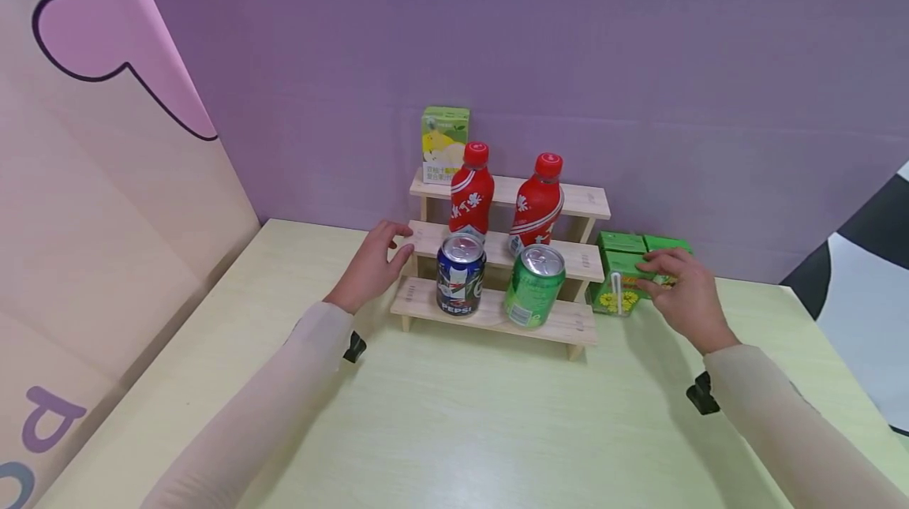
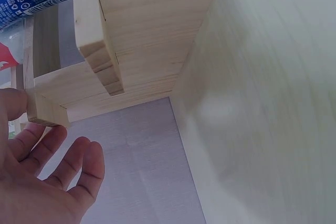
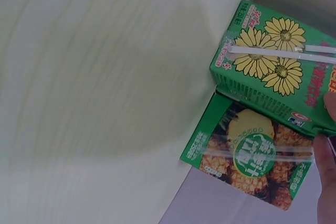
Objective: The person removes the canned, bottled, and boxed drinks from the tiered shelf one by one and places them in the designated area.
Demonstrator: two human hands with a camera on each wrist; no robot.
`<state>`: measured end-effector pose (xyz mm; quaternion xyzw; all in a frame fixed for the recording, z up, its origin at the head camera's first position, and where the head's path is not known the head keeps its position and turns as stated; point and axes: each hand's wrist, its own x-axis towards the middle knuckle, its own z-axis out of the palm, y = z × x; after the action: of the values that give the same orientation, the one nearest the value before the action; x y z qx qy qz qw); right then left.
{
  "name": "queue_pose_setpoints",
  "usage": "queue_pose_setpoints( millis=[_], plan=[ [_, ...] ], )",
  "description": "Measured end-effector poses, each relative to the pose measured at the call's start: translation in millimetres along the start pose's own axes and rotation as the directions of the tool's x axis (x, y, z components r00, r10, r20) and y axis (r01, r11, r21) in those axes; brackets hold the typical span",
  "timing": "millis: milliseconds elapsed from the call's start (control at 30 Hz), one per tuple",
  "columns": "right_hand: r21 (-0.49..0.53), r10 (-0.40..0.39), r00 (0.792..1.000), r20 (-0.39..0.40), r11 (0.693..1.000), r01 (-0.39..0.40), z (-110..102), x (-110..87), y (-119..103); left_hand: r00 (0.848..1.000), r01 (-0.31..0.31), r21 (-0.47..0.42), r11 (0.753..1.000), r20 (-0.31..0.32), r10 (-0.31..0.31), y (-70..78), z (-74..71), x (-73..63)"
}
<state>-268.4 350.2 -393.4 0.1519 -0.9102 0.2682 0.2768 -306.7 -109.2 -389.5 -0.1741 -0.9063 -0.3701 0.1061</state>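
Observation:
At the left end of a three-tier wooden shelf [image 1: 497,320], my left hand [image 1: 371,264] holds the middle board's end with thumb and fingertips; its other fingers hang loosely curled. On the right, my right hand [image 1: 683,296] pinches a green chrysanthemum drink carton [image 3: 273,56] by its side, with the thumb on the flowered face. A green pineapple juice carton [image 3: 247,153] stands behind it. On the lowest tier are a blue Pepsi can [image 1: 460,276] and a green can [image 1: 535,288]. Two red bottles [image 1: 472,201] are on the middle tier.
A pale green and yellow juice carton [image 1: 444,144] stands at the top tier's left. More green cartons [image 1: 621,241] sit by the shelf's right end. A purple wall [image 1: 639,59] rises behind the table [image 1: 454,422], and a pink printed panel [image 1: 106,177] borders the left.

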Motion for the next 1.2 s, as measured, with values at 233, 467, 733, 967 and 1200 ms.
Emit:
queue_pose_setpoints(
  millis=[233, 467, 733, 967, 1200],
  plan=[
    [0.009, 0.046, 0.998, 0.032, 0.999, -0.046, 0.4, -0.2, -5.1, 1.0, 0.004, -0.002, 1.0, 0.001, -0.004, 0.3, 0.5, 0.3],
    [0.014, 0.054, 0.997, 0.052, 0.998, -0.055, -0.7, -1.3, -6.9, 1.0, 0.015, -0.006, 1.0, 0.004, -0.015, -0.6, 1.3, -0.4],
    [0.023, 0.074, 0.993, 0.087, 0.997, -0.076, -6.2, -2.4, -11.5, 1.0, 0.025, -0.01, 1.0, 0.003, -0.025, 0.3, 0.9, -0.6],
    [0.006, 0.089, 0.991, 0.096, 0.996, -0.09, -16.1, -1.0, -19.4, 1.0, 0.025, -0.002, 1.0, 0.003, -0.025, -0.6, 1.2, -0.7],
    [0.044, 0.023, 0.999, 0.043, 0.999, -0.025, -29.2, 15.9, -40.0, 1.0, 0.019, -0.01, 1.0, 0.004, -0.019, -0.5, 0.7, -0.1]
  ],
)
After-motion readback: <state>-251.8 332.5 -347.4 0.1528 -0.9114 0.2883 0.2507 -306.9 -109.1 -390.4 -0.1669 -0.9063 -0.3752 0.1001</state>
